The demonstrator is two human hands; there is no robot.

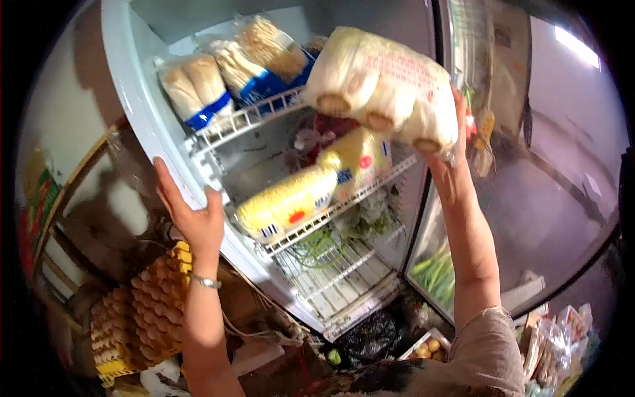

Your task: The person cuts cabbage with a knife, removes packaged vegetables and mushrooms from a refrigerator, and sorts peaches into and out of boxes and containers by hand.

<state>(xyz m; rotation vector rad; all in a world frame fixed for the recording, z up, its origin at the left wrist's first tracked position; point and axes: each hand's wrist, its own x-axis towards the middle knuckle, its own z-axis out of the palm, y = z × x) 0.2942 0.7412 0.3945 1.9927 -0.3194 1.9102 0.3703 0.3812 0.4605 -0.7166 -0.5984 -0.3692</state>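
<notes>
My right hand [452, 142] grips the end of a clear bag of baby napa cabbages [387, 83], held in front of the fridge's upper shelf. Round, brownish cut stems face down toward me, and red print runs along the plastic. Part of that hand is hidden behind the bag. My left hand [198, 221], with a bracelet at the wrist, is open at the left edge of the upright fridge [142, 109], thumb and fingers apart. Bagged pale mushrooms [195, 86] with blue bands sit on the upper shelf. Yellow-wrapped packs [288, 202] lie on the rack below.
The fridge's glass door [430, 264] stands open on the right. Stacked egg trays [142, 311] are at lower left. Greens [317, 246] lie on a lower rack. A black plastic bag [374, 337] and a box of round produce [430, 347] are on the floor.
</notes>
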